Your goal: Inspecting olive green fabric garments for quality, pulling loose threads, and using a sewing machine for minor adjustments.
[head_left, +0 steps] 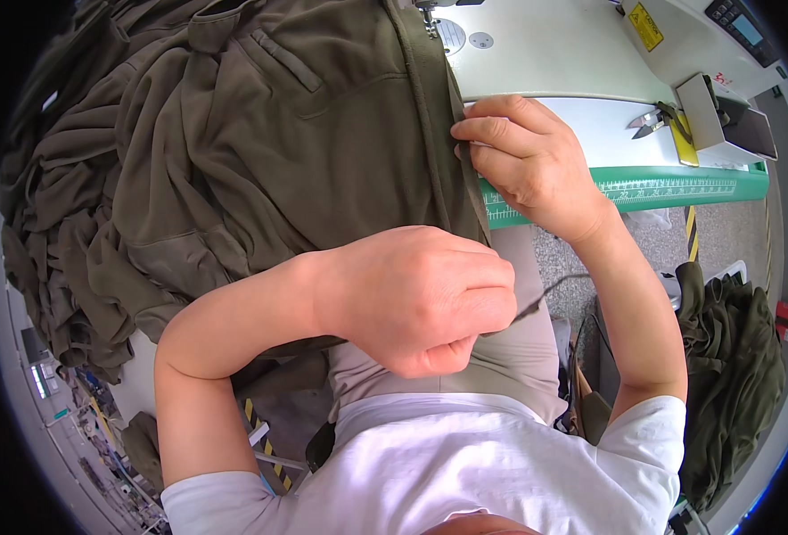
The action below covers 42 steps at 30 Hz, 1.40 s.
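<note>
A large dark olive garment (340,169) is spread over the left and middle of the sewing table, its long seamed edge running from the presser foot (430,21) toward my lap. My right hand (532,156) pinches that edge between thumb and fingers, just in front of the machine bed. Closer to my body, my left hand (421,299) is closed in a fist over the garment's near end. A narrow dark strip (537,308) trails out to the right beside its fingers. The fist hides its grip on the strip and part of the fabric underneath.
A green ruler strip (626,189) lines the table's front edge. Thread snips (649,123) lie by an open box (719,116), below the machine's control panel (742,31). More olive fabric (728,383) is heaped at the right, and bunched folds (73,241) cover the left.
</note>
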Tool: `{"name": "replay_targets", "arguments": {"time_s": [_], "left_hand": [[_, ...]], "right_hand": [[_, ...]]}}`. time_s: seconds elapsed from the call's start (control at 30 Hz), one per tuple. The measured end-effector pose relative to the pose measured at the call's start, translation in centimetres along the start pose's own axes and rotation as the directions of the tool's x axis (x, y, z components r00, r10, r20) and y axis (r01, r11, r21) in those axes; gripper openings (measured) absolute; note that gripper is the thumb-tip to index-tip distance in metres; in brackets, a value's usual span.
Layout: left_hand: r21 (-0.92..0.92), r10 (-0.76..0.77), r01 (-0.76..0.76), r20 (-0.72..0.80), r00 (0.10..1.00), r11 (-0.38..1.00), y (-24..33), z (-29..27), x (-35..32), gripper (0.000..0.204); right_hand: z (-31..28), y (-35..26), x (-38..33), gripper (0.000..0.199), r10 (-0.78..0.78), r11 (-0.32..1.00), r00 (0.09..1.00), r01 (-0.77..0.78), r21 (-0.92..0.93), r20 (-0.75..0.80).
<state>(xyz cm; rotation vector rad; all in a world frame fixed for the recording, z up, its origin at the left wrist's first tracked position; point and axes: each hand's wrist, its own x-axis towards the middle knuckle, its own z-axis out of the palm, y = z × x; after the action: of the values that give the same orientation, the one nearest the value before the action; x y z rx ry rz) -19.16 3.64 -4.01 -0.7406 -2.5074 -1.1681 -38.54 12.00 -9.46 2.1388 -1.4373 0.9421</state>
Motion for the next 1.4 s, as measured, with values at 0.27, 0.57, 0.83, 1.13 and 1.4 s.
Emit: {"name": "replay_targets", "arguments": {"time_s": [0.27,0.57,0.83,1.13,1.4], "left_hand": [[-0.088,0.063,-0.071,-0.093,0.994,0.994,-1.2,-0.7,0.3,0.017],[0.164,0.106,-0.118,0.081,0.991,0.979,0.3,-0.6,1.3,0.025],[0.579,0.022,0.161,-0.296,0.955,0.799,-6.9,-6.4,0.1,0.035],[0.678,-0.257,0.350,-0.238,0.936,0.646,-12.3,-6.9,-2.1,0.051],[0.665,-0.211,0.357,-0.293,0.933,0.656,-12.8,-6.8,-1.7,0.046]], "right_hand": [[-0.2,-0.6,0.3,0.013,0.095,0.995,0.995,-0.095,0.023,0.019],[-0.1,-0.4,0.0,0.014,0.066,0.998,0.998,-0.066,0.022,0.004],[-0.5,-0.4,0.2,0.014,0.055,0.998,0.998,-0.055,0.023,0.018],[-0.1,-0.6,0.2,0.014,0.081,0.996,0.997,-0.081,0.022,0.010],[-0.2,-0.3,0.3,0.013,0.126,0.988,0.990,-0.131,0.076,0.061]]}}
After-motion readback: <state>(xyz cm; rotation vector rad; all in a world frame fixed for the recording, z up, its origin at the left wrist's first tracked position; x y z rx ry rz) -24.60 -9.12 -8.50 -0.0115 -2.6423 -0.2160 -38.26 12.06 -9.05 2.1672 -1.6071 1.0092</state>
